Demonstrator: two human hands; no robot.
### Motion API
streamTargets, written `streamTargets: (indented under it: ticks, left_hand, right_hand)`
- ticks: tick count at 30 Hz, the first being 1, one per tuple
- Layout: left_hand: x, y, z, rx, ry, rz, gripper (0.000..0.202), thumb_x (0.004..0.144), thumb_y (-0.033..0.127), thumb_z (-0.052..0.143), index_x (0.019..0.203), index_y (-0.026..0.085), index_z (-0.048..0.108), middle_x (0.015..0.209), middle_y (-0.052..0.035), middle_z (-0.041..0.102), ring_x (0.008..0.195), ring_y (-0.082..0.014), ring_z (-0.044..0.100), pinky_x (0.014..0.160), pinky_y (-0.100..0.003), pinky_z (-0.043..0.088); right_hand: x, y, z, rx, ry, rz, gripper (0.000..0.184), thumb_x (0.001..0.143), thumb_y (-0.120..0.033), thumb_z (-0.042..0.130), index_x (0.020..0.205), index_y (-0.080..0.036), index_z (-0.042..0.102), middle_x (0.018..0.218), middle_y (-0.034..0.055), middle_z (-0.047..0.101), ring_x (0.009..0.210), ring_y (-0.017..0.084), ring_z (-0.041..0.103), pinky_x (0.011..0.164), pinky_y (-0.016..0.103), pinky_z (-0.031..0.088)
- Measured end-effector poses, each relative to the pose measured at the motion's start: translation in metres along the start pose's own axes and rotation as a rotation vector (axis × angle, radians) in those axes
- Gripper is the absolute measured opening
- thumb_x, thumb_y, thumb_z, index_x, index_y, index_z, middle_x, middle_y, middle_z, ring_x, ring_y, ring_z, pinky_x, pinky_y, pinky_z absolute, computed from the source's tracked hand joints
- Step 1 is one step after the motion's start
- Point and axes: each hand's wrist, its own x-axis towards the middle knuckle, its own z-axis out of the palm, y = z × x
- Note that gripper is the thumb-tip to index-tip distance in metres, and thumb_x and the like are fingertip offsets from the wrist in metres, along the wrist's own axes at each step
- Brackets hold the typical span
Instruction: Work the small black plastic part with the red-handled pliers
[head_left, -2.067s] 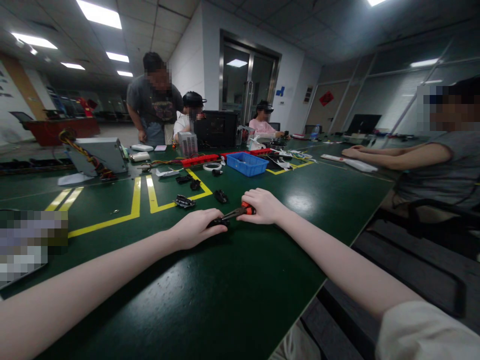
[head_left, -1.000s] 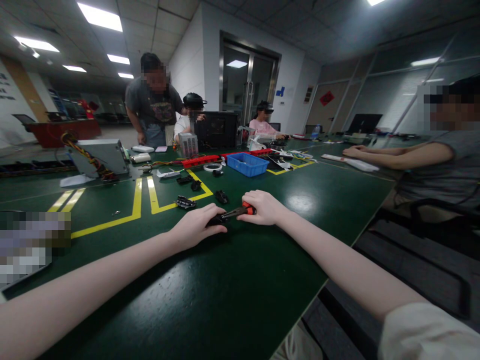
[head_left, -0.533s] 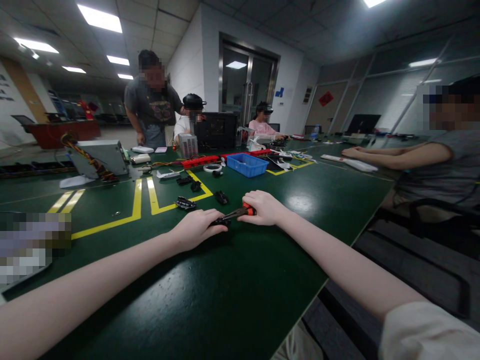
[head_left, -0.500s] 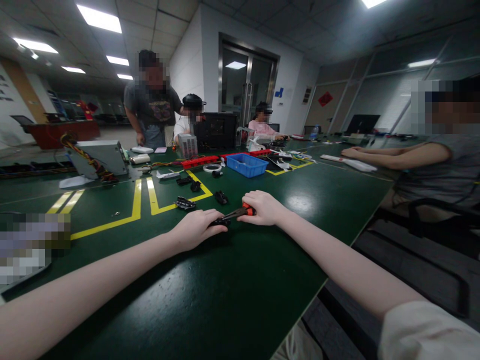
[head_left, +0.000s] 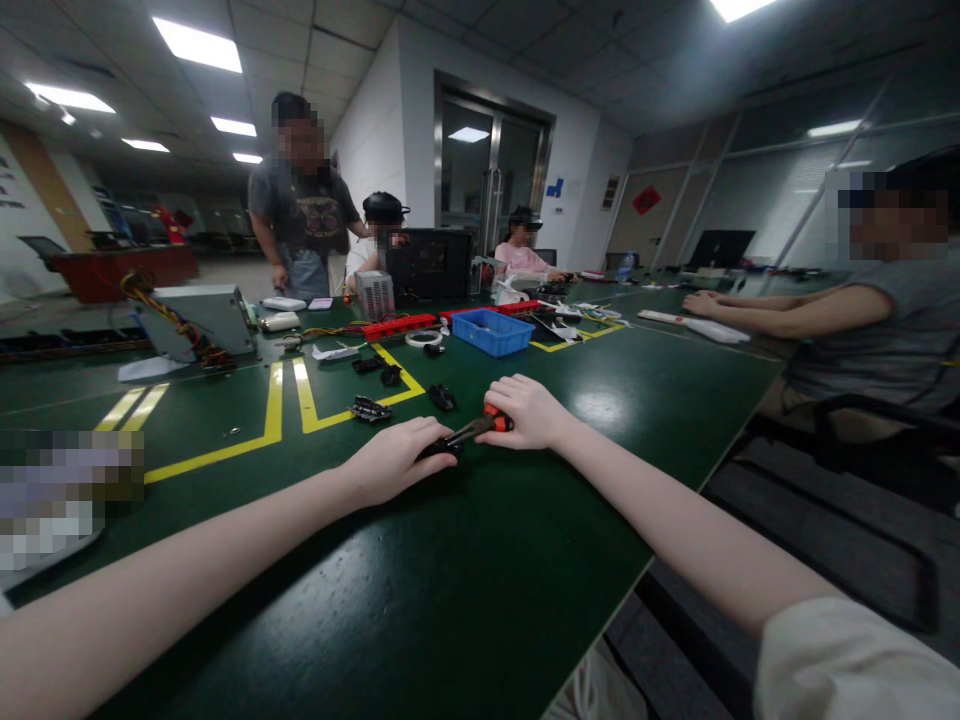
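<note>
My right hand [head_left: 523, 412] is closed round the red-and-black handles of a pair of pliers [head_left: 471, 431], whose metal jaws point left. At the tip of the jaws, my left hand [head_left: 397, 458] is closed on a small black part [head_left: 436, 447], mostly hidden under the fingers. The jaws touch this part or lie right against it; which of the two I cannot tell. Just beyond my hands, a black plastic piece [head_left: 442, 397] lies on the green table [head_left: 420, 590]. Another black piece [head_left: 370, 409] rests on the yellow tape to the left.
A blue bin [head_left: 492, 333] stands farther back, near red strips [head_left: 399, 326]. At the back left sits a grey metal box with cables [head_left: 202, 318]. One person [head_left: 840, 310] sits at the right edge; others are behind the table.
My hands and the pliers hold almost the same pose. The view has shifted slightly.
</note>
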Motion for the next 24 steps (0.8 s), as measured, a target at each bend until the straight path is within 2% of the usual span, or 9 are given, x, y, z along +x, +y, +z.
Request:
streamTargets:
  ticks: [10, 24]
  left_hand:
    - [0.0013, 0.0042, -0.0020, 0.030, -0.006, 0.067, 0.022, 0.096, 0.030, 0.042, 0.104, 0.017, 0.057, 0.098, -0.0072, 0.058, 0.089, -0.0202, 0.055, 0.081, -0.033, 0.046]
    - [0.0009, 0.0035, -0.0008, 0.036, -0.005, 0.074, 0.022, 0.093, 0.027, 0.047, 0.110, 0.017, 0.057, 0.098, -0.0070, 0.058, 0.090, -0.0204, 0.055, 0.082, -0.032, 0.046]
  right_hand:
    - [-0.0001, 0.0004, -0.0019, -0.012, -0.015, -0.002, 0.047, 0.083, -0.063, 0.048, 0.081, -0.017, 0.055, 0.078, 0.0067, 0.055, 0.073, 0.019, 0.046, 0.067, 0.031, 0.028]
    - [0.0008, -0.0007, -0.0013, -0.037, -0.033, -0.031, 0.051, 0.083, -0.066, 0.046, 0.081, -0.016, 0.055, 0.079, 0.0065, 0.054, 0.074, 0.019, 0.046, 0.067, 0.030, 0.028]
